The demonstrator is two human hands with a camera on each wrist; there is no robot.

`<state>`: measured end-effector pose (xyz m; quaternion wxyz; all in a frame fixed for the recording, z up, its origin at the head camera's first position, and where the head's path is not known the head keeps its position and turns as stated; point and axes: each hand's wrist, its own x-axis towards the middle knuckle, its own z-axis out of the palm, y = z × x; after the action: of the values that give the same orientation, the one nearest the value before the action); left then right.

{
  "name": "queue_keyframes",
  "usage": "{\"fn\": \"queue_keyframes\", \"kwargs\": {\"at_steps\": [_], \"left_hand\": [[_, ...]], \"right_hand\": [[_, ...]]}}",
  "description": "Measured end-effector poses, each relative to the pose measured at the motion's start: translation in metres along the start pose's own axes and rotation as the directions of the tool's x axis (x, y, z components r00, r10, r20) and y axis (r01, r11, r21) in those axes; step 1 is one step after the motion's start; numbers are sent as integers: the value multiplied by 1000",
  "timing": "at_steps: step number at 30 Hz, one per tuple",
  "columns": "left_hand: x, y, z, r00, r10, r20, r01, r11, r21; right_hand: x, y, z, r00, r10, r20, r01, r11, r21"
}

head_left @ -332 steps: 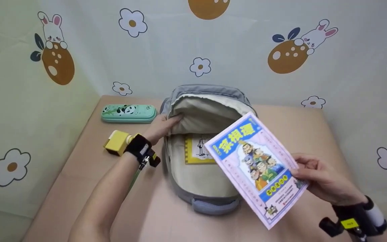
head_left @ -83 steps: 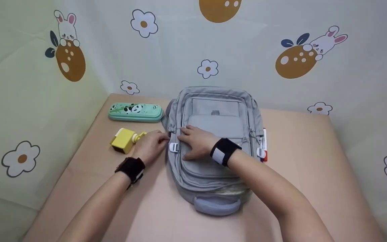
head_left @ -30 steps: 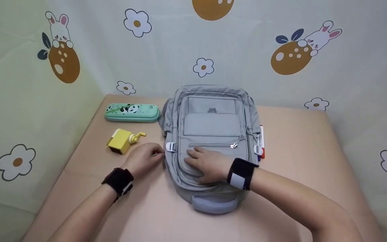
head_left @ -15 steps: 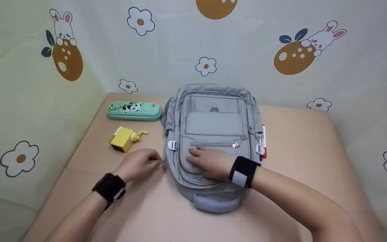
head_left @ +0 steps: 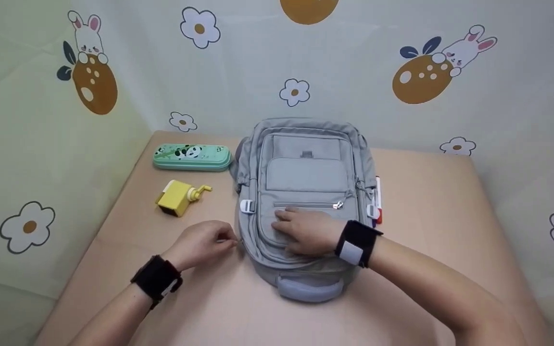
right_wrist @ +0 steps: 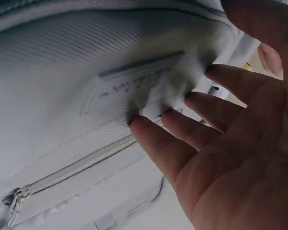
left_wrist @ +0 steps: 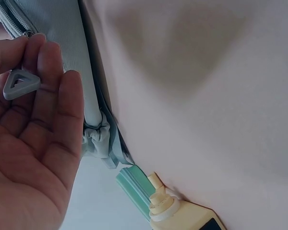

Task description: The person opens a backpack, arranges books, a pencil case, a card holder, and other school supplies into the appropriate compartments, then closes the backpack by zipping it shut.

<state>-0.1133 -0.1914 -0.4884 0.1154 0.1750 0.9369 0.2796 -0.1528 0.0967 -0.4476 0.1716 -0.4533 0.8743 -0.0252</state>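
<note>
Just beside the grey backpack [head_left: 308,174], L hand [head_left: 202,245] pinches its zip pull [left_wrist: 25,89]; R hand [head_left: 310,233], spread wide, rests atop it. Right of R hand: red-ended marker [head_left: 378,192]. Past L hand, on bench [head_left: 426,230]: yellow crank sharpener [head_left: 176,196], then green panda pencil case [head_left: 192,157].

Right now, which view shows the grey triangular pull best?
The left wrist view: the grey triangular pull is close, nearly whole. In the head view it cannot be made out clearly; the right wrist view shows a metal pull instead.
</note>
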Motion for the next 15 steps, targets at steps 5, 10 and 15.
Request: {"fn": "queue_keyframes", "kwargs": {"at_steps": [5, 10, 15], "left_hand": [[0, -3, 3, 999, 19, -37, -19, 1000, 1], [-1, -3, 5, 998, 24, -56, -24, 1000, 1], [-3, -1, 6, 998, 21, -62, -21, 1000, 3]], "right_hand": [[-26, 2, -7, 999, -20, -35, 21, 1000, 20], [-58, 6, 2, 987, -99, -128, 101, 995, 13], [-83, 12, 24, 957, -158, -244, 159, 987, -18]]}}
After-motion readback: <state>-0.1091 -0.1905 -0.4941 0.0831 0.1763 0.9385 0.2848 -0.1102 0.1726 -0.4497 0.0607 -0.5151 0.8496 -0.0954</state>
